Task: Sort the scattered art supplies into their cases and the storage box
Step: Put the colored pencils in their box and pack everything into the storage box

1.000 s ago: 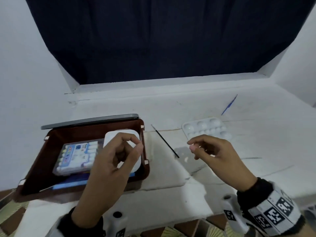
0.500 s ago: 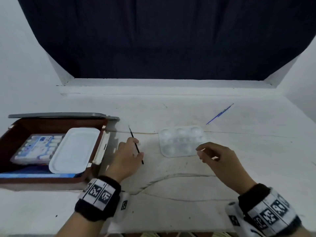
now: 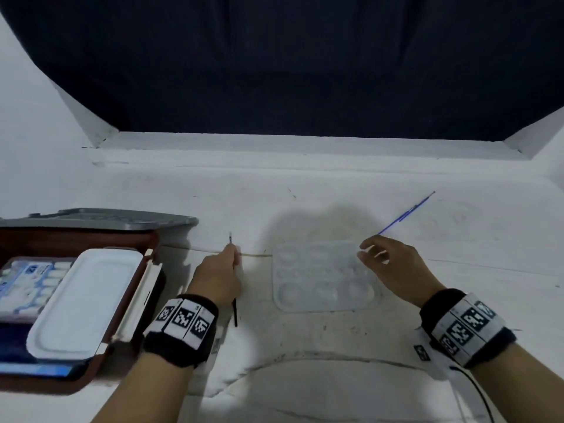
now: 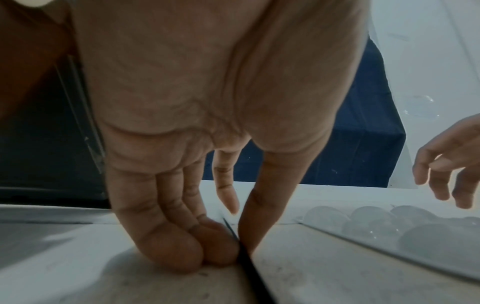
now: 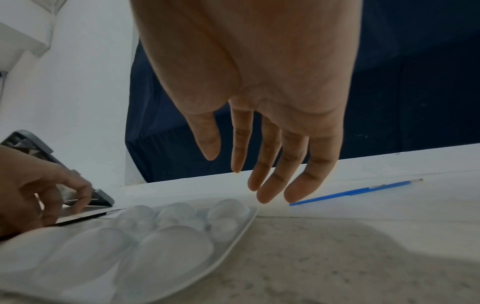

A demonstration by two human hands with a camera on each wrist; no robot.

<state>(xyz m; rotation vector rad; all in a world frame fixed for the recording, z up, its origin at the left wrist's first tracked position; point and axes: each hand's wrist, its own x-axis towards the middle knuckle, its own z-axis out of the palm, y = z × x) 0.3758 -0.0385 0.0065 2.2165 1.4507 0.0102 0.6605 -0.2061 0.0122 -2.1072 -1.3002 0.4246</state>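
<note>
A thin black paintbrush (image 3: 235, 312) lies on the white table. My left hand (image 3: 218, 273) pinches it between thumb and fingers (image 4: 221, 253); the brush (image 4: 249, 265) still touches the table. A clear plastic paint palette (image 3: 323, 277) sits right of it. My right hand (image 3: 393, 267) hovers over the palette's far right corner with fingers (image 5: 270, 185) relaxed and straight, holding nothing. A blue paintbrush (image 3: 406, 213) lies beyond that hand, also seen as the blue brush (image 5: 355, 192). The brown storage box (image 3: 131, 303) stands open at the left.
Inside the box lie a white case (image 3: 85, 300) and a pack of paint tubes (image 3: 27, 285). Its grey lid (image 3: 100, 219) lies behind it. A dark blue curtain (image 3: 290, 62) hangs past the table's far ledge.
My left hand left the white case in the box, moved right and took hold of the black brush. My right hand moved up along the palette's right side.
</note>
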